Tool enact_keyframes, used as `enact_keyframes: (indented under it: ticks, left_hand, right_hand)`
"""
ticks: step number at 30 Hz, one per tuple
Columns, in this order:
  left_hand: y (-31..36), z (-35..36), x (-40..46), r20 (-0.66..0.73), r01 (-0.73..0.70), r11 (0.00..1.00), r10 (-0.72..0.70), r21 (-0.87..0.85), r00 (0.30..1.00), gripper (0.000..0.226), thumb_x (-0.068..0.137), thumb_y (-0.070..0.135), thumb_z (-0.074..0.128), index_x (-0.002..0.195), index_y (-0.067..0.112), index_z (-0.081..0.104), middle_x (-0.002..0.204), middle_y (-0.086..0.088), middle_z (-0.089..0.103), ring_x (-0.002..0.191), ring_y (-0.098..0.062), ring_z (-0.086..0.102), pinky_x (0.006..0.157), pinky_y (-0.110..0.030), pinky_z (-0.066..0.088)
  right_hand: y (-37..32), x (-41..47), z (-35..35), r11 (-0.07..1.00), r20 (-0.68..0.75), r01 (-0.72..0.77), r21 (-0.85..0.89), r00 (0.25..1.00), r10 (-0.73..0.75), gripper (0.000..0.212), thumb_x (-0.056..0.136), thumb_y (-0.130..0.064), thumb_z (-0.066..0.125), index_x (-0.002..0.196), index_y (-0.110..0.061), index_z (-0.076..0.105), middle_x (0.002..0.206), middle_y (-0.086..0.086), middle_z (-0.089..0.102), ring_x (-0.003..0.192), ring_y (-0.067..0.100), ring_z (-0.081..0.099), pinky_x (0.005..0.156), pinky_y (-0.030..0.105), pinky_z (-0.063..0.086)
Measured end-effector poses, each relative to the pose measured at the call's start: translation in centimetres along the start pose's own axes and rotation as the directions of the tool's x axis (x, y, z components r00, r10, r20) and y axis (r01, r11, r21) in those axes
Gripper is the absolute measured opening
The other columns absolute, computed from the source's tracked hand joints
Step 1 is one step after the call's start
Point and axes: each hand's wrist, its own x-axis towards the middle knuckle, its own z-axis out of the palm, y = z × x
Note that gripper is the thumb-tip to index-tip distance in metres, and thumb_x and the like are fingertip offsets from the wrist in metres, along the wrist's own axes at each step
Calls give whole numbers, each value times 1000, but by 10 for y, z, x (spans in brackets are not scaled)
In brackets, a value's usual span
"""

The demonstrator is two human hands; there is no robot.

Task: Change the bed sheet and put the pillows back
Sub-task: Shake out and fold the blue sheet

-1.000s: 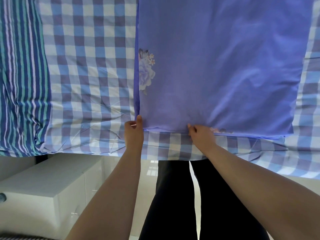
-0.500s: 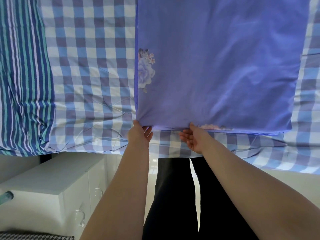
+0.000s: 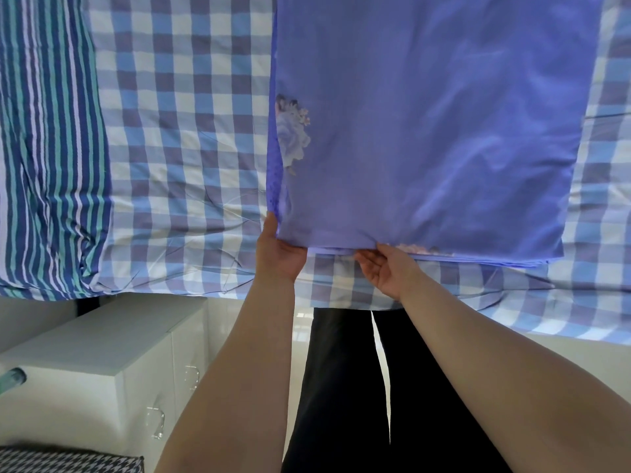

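A folded purple sheet [image 3: 426, 124] lies on the bed [image 3: 191, 138], over the blue-and-white checked cover, reaching to the bed's near edge. A pale flower print shows near the sheet's left edge, and another bit of floral print peeks out at its near edge. No writing, brand or label can be read anywhere in view.

The left hand [image 3: 278, 257] is at the sheet's near left corner. Its thumb runs up along the left edge and its fingers go under the fabric, so it holds the corner; the fingertips are hidden beneath the cloth. The right hand [image 3: 386, 268] is just beside it at the near edge, palm turned up, fingers loosely curled with their tips reaching under the folded layers and the thumb against the top of the edge. Whether it truly pinches the layers cannot be told. The two hands are close together but do not touch.

At the bed's left side lies a striped pillow [image 3: 51, 148] in blue, teal and white, reaching the near edge, well apart from the sheet. Below the bed, on the left, stands a white cabinet [image 3: 102, 353] with clear handles. A houndstooth cloth [image 3: 68, 464] shows at the lower left corner. The person's dark trousers [image 3: 345, 387] stand against the bed's near edge.
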Motion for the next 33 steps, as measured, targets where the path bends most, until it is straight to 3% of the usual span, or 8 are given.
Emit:
enact_keyframes:
  ticks: [5, 8, 13, 16, 18, 23, 28, 33]
  left_hand:
    - [-17, -2, -13, -238, -340, 844, 461, 414, 855, 29, 92, 11, 58, 116, 26, 60, 98, 4, 68, 85, -12, 68, 75, -24, 55]
    - [-8, -24, 1, -302, -213, 961, 258, 174, 918, 29, 94, 21, 58, 123, 17, 57, 105, 1, 66, 86, -12, 66, 77, -21, 52]
    - [13, -44, 25, -474, -114, 900, 325, 420, 818, 39, 93, 29, 57, 129, 14, 50, 125, -3, 54, 111, -20, 56, 95, -29, 43]
    - [-15, -20, 27, 108, -285, 99, 770, 953, 629, 37, 95, 24, 50, 130, 12, 50, 132, -9, 53, 119, -27, 51, 94, -32, 39]
    - [-52, 4, 28, 692, -503, -476, 527, 721, 493, 37, 94, 22, 45, 129, 12, 54, 134, -8, 54, 122, -29, 51, 98, -37, 40]
    - [-100, 24, 68, 883, -496, -853, -100, 161, 458, 53, 90, 39, 35, 139, 23, 48, 145, -7, 46, 129, -33, 48, 100, -52, 41]
    - [-30, -52, 98, 469, -78, -764, 308, 641, 828, 64, 96, 53, 31, 151, 24, 19, 159, -5, 15, 143, -32, 22, 111, -56, 26]
    - [-27, -54, 80, 95, -44, -107, 545, 993, 833, 73, 90, 45, 56, 147, 10, 25, 148, -15, 36, 131, -37, 40, 107, -43, 34]
  right_hand:
    - [-3, -1, -3, 995, -11, 26, -101, 1000, -27, 20, 101, -18, 42, 94, -9, 59, 71, 6, 73, 65, 17, 72, 55, 25, 57]
    - [0, -4, -8, 902, -21, -30, -430, 1000, 23, 21, 102, -21, 39, 98, -15, 59, 84, 3, 71, 77, 18, 66, 64, 29, 52]
    - [-6, -7, -27, 269, -4, 43, -962, 985, -173, 30, 99, -39, 42, 91, -15, 59, 62, -1, 70, 65, 18, 68, 70, 27, 50]
    - [-18, -16, -26, 41, 145, 230, -972, 732, -666, 24, 98, -37, 40, 92, -20, 56, 81, 4, 67, 78, 28, 62, 73, 35, 50]
    - [-28, -21, -11, 7, 228, 417, -909, 510, -829, 19, 98, -26, 42, 111, -20, 54, 105, 2, 62, 95, 24, 58, 80, 35, 47]
    - [-80, 19, -14, -346, 474, 345, -873, 429, -769, 48, 92, -17, 49, 140, -16, 43, 147, 4, 40, 136, 22, 34, 107, 36, 32]
    - [-117, 20, -161, 51, -90, -97, -994, 450, -889, 58, 94, -26, 45, 149, -22, 28, 158, 2, 22, 145, 26, 17, 115, 46, 18]
    - [-112, -5, -182, 600, -533, 182, -779, 311, -787, 52, 93, -17, 43, 145, -17, 34, 154, 6, 27, 140, 25, 26, 110, 34, 20]
